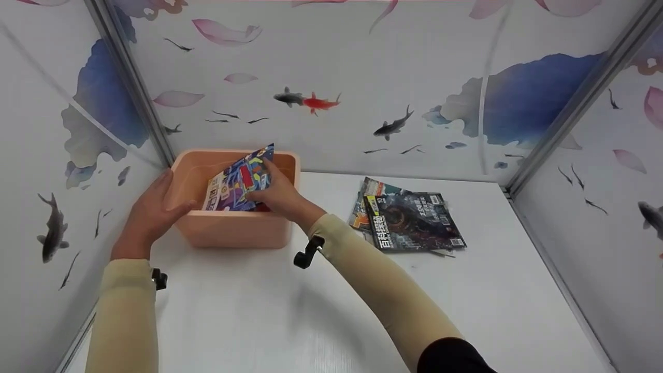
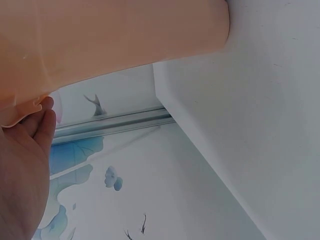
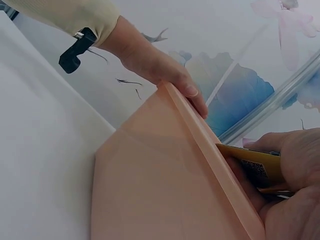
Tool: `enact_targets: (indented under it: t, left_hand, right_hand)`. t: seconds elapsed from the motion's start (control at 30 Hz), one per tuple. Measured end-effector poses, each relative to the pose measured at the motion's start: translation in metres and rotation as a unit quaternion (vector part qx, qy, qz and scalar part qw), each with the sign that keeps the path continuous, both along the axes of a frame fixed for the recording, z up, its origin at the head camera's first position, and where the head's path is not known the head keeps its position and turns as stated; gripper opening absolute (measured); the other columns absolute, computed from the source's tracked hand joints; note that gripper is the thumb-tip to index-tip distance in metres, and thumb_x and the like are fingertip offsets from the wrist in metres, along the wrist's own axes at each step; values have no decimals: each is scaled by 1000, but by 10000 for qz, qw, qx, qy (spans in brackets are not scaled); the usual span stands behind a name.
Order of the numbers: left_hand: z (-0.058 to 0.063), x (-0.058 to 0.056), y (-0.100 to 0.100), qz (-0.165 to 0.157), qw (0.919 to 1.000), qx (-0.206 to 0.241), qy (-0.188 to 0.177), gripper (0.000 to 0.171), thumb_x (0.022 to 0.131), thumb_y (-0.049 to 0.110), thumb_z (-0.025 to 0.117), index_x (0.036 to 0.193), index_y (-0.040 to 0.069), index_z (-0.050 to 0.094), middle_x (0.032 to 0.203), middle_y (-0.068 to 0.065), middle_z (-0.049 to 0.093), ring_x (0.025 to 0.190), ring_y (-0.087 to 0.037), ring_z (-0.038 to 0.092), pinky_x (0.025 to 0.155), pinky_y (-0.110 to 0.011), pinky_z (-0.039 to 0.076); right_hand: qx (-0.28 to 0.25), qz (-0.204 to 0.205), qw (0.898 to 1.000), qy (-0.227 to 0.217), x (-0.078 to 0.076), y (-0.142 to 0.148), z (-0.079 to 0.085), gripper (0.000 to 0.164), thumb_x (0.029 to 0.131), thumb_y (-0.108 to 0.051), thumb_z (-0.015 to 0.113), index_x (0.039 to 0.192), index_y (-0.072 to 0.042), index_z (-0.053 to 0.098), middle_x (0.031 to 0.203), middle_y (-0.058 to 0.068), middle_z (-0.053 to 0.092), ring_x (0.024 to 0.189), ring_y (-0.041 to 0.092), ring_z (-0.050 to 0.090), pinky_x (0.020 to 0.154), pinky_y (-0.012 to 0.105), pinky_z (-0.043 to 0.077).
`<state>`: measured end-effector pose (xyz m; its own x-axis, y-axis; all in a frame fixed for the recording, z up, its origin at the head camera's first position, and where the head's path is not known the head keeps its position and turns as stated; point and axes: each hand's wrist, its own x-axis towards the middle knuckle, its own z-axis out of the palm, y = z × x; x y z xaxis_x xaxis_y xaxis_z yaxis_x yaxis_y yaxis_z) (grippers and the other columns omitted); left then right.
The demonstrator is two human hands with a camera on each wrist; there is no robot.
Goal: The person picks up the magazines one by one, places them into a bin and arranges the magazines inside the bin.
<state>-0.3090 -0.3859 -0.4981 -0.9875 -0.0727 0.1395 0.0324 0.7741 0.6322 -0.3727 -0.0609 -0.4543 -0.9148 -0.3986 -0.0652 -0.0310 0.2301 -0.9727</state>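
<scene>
A peach plastic bin [image 1: 233, 228] stands at the back left of the white table. My left hand [image 1: 147, 212] holds the bin's left rim near the front corner; in the left wrist view its fingers meet the rim from outside. Inside the bin, my right hand [image 1: 282, 191] grips a colourful magazine [image 1: 233, 184], thumb on its cover, the magazine tilted with one corner above the back rim. The right wrist view shows the magazine's yellow back [image 3: 260, 167] with a code square. Its lower part is hidden by the bin's front wall.
Right of the bin lies a loose pile of magazines, a dark one [image 1: 414, 223] on top and a colourful one [image 1: 360, 207] sticking out beneath. White panels [image 1: 336, 140] printed with fish and petals enclose the table at the back and sides.
</scene>
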Motion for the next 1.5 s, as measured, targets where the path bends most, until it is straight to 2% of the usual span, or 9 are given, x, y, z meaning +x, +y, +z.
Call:
enact_targets:
  t: [0.3, 0.47, 0.57, 0.7, 0.77, 0.93, 1.2, 1.33, 1.5]
  left_hand:
    - [0, -1, 1, 36, 10000, 16, 28, 122, 92, 79, 72, 180, 27, 5, 186, -12, 11, 162, -55, 28, 118, -83, 28]
    - [0, -1, 1, 13, 10000, 29, 5, 123, 93, 78, 72, 180, 25, 4, 185, -14, 11, 160, -55, 31, 117, -83, 30]
    - [0, -1, 1, -45, 10000, 73, 6, 120, 95, 75, 71, 180, 23, 4, 185, -15, 11, 161, -55, 29, 118, -83, 28]
    - [1, -1, 1, -92, 9999, 69, 22, 119, 96, 74, 71, 180, 22, 4, 185, -15, 11, 163, -53, 25, 120, -83, 26]
    - [0, -1, 1, -110, 9999, 31, 42, 119, 97, 74, 70, 180, 21, 4, 185, -15, 10, 164, -53, 23, 122, -82, 25]
    - [0, 0, 1, -49, 10000, 45, -19, 117, 98, 74, 70, 180, 21, 4, 185, -14, 8, 166, -51, 18, 124, -81, 22]
    - [1, 0, 1, 27, 10000, 28, -45, 118, 96, 76, 70, 180, 25, 5, 186, -13, 10, 164, -53, 22, 122, -83, 24]
    - [0, -1, 1, 31, 10000, 23, -71, 118, 96, 76, 70, 180, 25, 4, 186, -12, 9, 165, -53, 21, 121, -84, 23]
    - [0, -1, -1, 33, 9999, 74, -85, 119, 95, 76, 71, 180, 25, 4, 186, -12, 9, 164, -53, 22, 121, -84, 23]
  right_hand:
    - [-94, -46, 9999, -131, 1, -1, 1, 102, 96, -16, 90, 177, -31, 30, 140, 3, 64, 114, 16, 73, 98, 35, 64]
    - [-396, 104, 9991, -109, 2, 0, -1, 101, 95, -19, 90, 176, -36, 31, 151, 9, 60, 117, 17, 71, 95, 35, 65]
    - [-561, 137, 9982, 129, 1, 0, -3, 99, 94, -26, 92, 175, -31, 34, 152, 11, 59, 121, 18, 69, 96, 35, 63]
    - [-405, -164, 9977, 526, 1, 0, -4, 91, 92, -36, 94, 168, -22, 46, 139, 4, 60, 123, 19, 64, 96, 35, 61]
    - [-313, -350, 9970, 609, 1, -1, -4, 84, 92, -37, 94, 163, -20, 53, 134, 2, 59, 122, 19, 61, 97, 35, 59]
    - [-411, -485, 9960, 634, 2, -3, -5, 66, 94, -31, 91, 152, -18, 61, 130, 3, 57, 119, 18, 57, 99, 36, 54]
    - [-602, -476, 9960, 460, 2, 0, -4, 55, 95, -30, 90, 143, -20, 65, 126, 1, 58, 115, 16, 56, 95, 32, 53]
    - [-878, -368, 9946, 404, 2, 5, -5, 50, 96, -30, 89, 139, -21, 66, 127, 4, 59, 112, 17, 57, 92, 33, 57]
    - [-1119, -89, 9916, 645, 3, 19, -4, 44, 100, -25, 85, 138, -17, 65, 129, 10, 60, 104, 18, 59, 89, 37, 61]
